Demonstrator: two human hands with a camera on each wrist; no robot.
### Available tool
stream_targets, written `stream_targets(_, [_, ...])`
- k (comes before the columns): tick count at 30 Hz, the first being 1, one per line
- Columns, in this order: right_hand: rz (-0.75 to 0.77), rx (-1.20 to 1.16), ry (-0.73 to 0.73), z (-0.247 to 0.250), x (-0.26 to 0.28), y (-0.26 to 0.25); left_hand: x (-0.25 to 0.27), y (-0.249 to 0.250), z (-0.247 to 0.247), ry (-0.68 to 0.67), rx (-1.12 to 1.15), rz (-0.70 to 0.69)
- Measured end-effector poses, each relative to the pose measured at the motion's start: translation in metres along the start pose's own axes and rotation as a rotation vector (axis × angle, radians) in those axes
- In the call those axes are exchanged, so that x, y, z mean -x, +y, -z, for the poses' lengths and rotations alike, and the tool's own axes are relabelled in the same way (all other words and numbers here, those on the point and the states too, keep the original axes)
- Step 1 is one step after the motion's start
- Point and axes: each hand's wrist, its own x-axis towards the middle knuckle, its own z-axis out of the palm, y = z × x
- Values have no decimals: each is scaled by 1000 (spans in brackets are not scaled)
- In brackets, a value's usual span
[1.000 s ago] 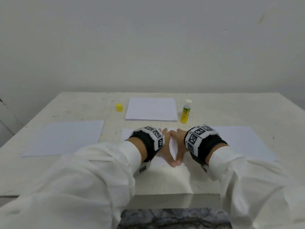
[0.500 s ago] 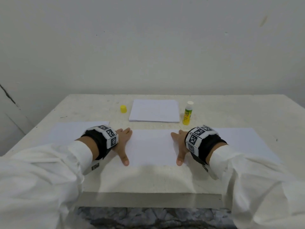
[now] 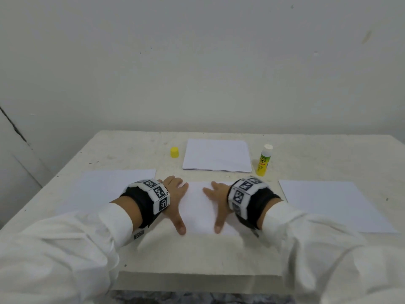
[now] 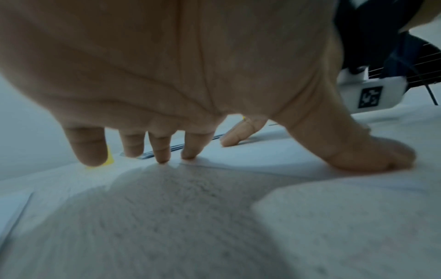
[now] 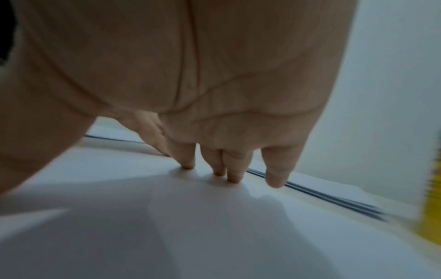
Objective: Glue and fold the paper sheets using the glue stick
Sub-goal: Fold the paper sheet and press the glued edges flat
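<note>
Hands flat on folded sheet.
Fingers spread, pressing paper between them; glue stick beyond right hand.

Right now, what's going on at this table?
A person presses both hands flat on a white sheet in front of them, left hand and right hand with fingers spread. The uncapped glue stick stands beside a paper stack, its yellow cap set apart. More sheets lie either side.

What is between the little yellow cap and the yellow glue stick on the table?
A neat stack of white paper sheets lies between the little yellow cap and the uncapped yellow glue stick, seen in the head view.
</note>
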Motion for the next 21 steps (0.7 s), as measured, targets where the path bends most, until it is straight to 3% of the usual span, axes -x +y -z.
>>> stream_targets(5, [-117, -78, -63, -13, 40, 58, 1, 0, 3, -5, 45, -13])
stream_targets(13, [-185, -56, -60, -15, 43, 56, 10, 3, 10, 12, 222, -43])
stream_targets(15, [-199, -69, -66, -17, 43, 55, 14, 3, 10, 32, 367, -55])
stream_targets(19, [-176, -157, -60, -16, 53, 55, 18, -5, 3, 68, 876, -59])
stream_targets(21, [-160, -222, -41, -16, 57, 55, 20, -7, -1, 107, 987, -49])
